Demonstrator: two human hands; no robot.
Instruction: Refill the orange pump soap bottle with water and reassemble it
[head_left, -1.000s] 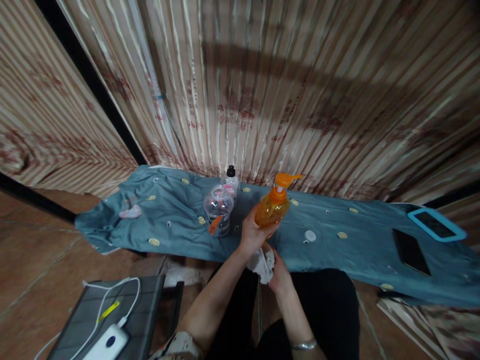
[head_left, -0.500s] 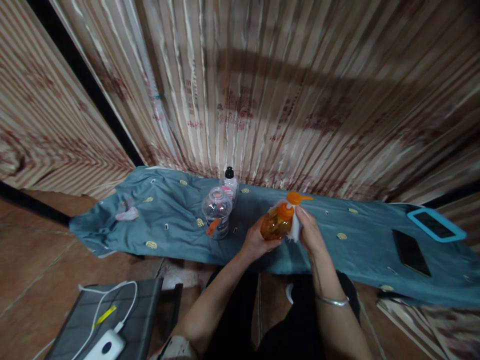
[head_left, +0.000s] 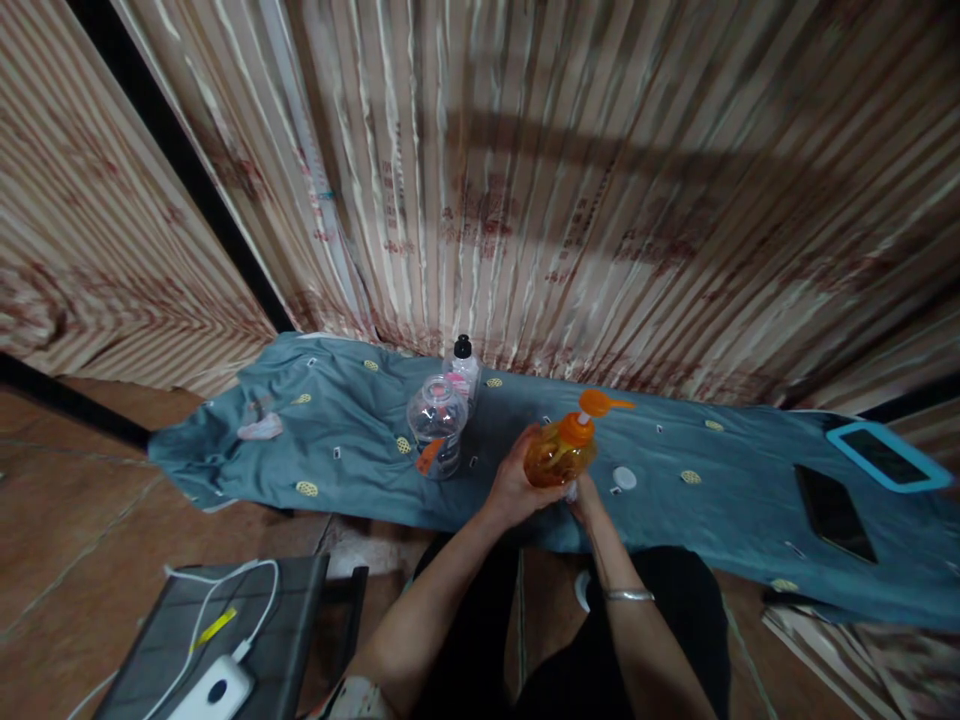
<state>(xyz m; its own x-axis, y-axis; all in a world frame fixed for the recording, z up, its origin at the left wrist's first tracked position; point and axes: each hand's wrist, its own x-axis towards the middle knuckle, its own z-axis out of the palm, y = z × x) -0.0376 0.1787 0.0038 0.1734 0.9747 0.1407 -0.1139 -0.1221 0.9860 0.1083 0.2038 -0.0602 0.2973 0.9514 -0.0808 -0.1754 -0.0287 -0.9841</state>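
Pump bottle in hand, right of the clear jar, its underside out of sight

The amber pump bottle (head_left: 561,455) is held up to the right of the clear jar (head_left: 437,425), tilted, with its orange pump head (head_left: 598,403) pointing further away from the jar. The left hand (head_left: 517,487) is wrapped around the bottle's near side, on the side facing the jar; some of its fingers are lost behind the amber body. The right hand (head_left: 586,500) sits on the side farther from the jar, below the bottle, which covers most of its fingers, so whether they are curled or straight cannot be told. A scrap of white material (head_left: 572,492) peeks out there, too little showing to say whether it is cloth or paper.

Just behind the jar, and partly blocked by it, stands a black-capped bottle (head_left: 463,370). Well left of the jar lies a crumpled pale thing (head_left: 260,426), hard to identify. Right of the jar, past the hands, are a white disc (head_left: 625,478), a dark phone (head_left: 835,513) and a blue-framed device (head_left: 890,456). Nearer than the jar and to its left, a white box with a cable (head_left: 217,690) is cut off by the bottom edge.
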